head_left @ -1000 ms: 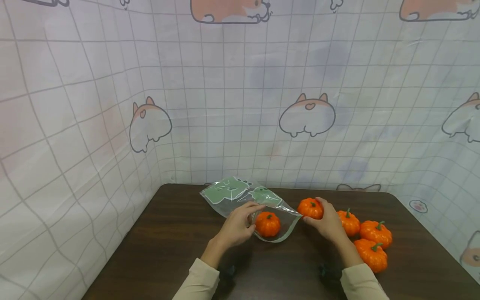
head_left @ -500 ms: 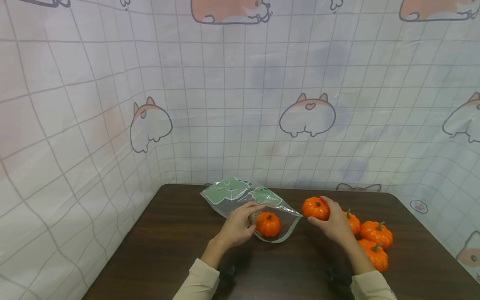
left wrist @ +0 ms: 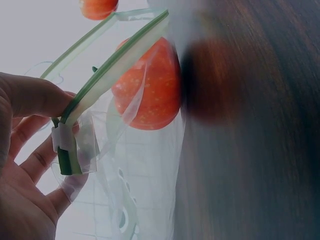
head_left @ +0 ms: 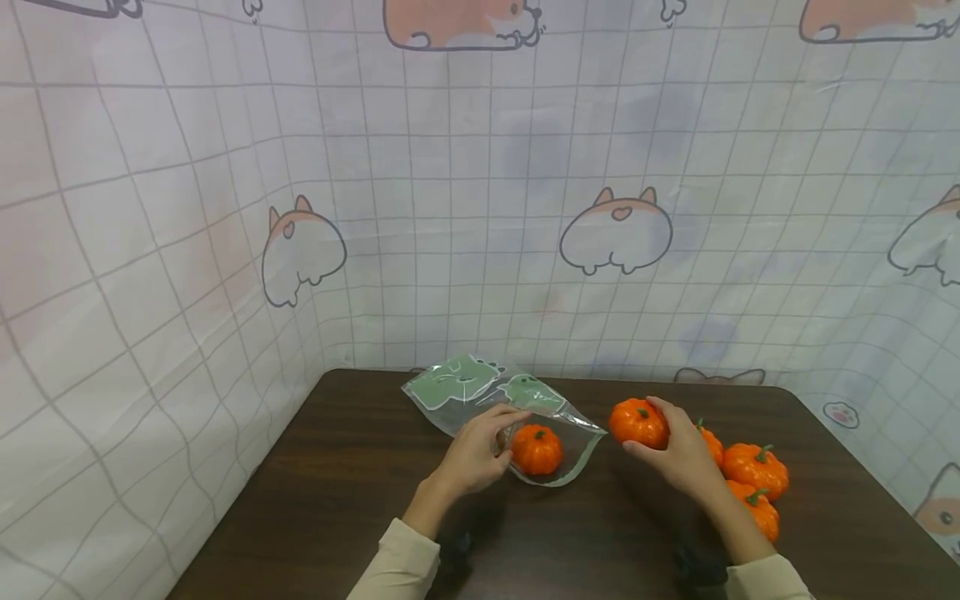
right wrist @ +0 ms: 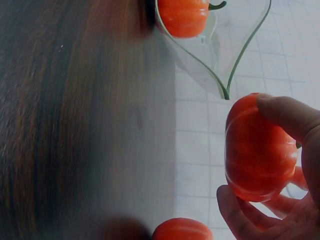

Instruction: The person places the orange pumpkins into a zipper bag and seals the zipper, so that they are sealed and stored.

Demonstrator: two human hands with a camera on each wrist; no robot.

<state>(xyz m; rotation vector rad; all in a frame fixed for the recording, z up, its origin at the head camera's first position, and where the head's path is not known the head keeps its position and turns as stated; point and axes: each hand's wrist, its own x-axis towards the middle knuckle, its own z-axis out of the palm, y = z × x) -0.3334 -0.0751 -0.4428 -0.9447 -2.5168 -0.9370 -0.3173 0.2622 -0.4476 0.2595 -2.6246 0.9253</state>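
Observation:
A clear zip bag (head_left: 480, 408) with green cartoon prints lies on the table with its mouth spread. Inside the mouth sits a small orange pumpkin (head_left: 537, 451). My left hand (head_left: 474, 454) pinches the bag's green zip edge (left wrist: 107, 65) by the white slider (left wrist: 62, 137), thumb against fingers. My right hand (head_left: 678, 450) grips a second pumpkin (head_left: 637, 422) between thumb and fingers. This pumpkin is held off the table, just right of the bag's corner and apart from it in the head view.
Three more orange pumpkins with green stems, such as the rear right pumpkin (head_left: 756, 471), are grouped on the right of the dark wooden table (head_left: 337, 492). My right hand and forearm partly cover the others. A patterned cloth (head_left: 480, 250) hangs behind the table.
My right hand has drawn its pumpkin a little to the right, away from the bag's corner. The left hand, the bag and the pumpkin inside stay in place.

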